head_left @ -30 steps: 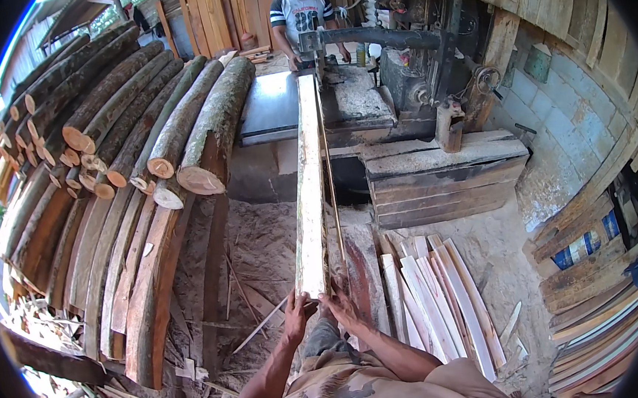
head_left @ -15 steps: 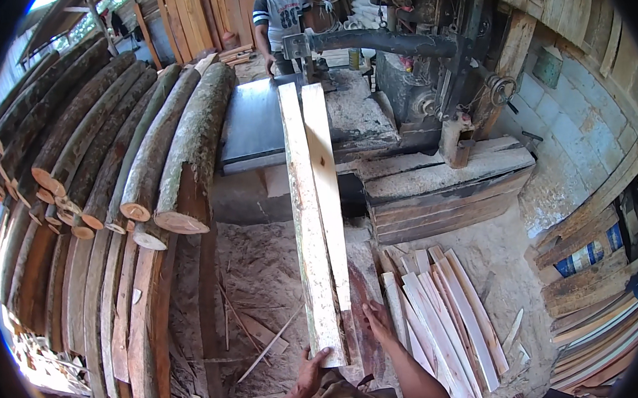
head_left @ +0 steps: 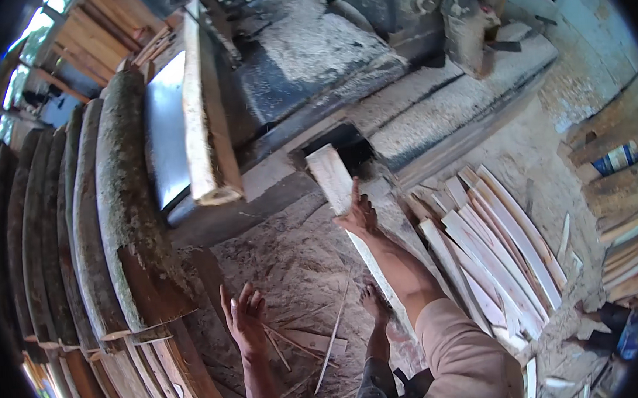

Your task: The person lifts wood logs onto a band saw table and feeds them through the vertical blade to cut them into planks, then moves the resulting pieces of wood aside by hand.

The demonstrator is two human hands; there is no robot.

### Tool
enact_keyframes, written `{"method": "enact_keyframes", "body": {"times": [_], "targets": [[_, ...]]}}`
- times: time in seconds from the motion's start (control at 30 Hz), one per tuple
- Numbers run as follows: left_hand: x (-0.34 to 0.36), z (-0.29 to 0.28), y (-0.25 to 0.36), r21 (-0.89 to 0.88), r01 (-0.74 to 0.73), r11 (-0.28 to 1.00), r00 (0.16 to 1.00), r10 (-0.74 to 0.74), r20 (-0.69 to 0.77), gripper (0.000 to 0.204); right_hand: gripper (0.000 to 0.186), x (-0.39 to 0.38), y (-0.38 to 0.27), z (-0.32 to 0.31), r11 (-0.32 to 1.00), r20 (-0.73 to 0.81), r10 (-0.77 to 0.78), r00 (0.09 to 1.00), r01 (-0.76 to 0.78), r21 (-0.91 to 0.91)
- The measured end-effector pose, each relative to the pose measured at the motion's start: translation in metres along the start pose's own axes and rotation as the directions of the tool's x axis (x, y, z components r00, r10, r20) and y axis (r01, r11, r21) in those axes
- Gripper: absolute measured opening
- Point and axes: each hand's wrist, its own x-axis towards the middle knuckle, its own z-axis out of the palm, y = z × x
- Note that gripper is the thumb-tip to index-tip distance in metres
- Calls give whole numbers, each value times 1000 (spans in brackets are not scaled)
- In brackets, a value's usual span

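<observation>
A pale sawn plank (head_left: 330,172) slants from in front of the saw's base down beneath my right forearm. My right hand (head_left: 359,212) grips this plank near its upper end, thumb at the left edge and index finger stretched along it. My left hand (head_left: 246,319) is raised over the sawdust floor with fingers spread, holding nothing. Ahead of it, a squared timber with bark on one side (head_left: 201,118) rests on the saw table (head_left: 168,135), its near end sticking out past the table's front edge. Neither hand touches that timber.
Bark-covered logs (head_left: 129,175) are stacked on the left over sawn timbers (head_left: 191,378). Sawn boards (head_left: 497,260) lie in a pile at my right. The sawdust-covered machine base (head_left: 460,100) runs across ahead. Thin offcuts (head_left: 330,357) litter the floor by my foot (head_left: 374,302).
My left hand has let go of the bark-edged timber, which now lies farther forward on the saw table. My right hand has moved forward with the plank, now apart from the timber. The view has turned.
</observation>
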Motion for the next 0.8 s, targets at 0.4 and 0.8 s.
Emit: {"method": "enact_keyframes", "body": {"times": [0.4,0.8], "targets": [[-398,-179,-183,452,861,233,475,-684,-553,42,117,-201,186,-165,912,-18,205,979,-198,-360],[-276,-144,-197,250,646,722,745,-524,-413,42,64,-411,286,-183,536,688,718,104,-713,-452]]}}
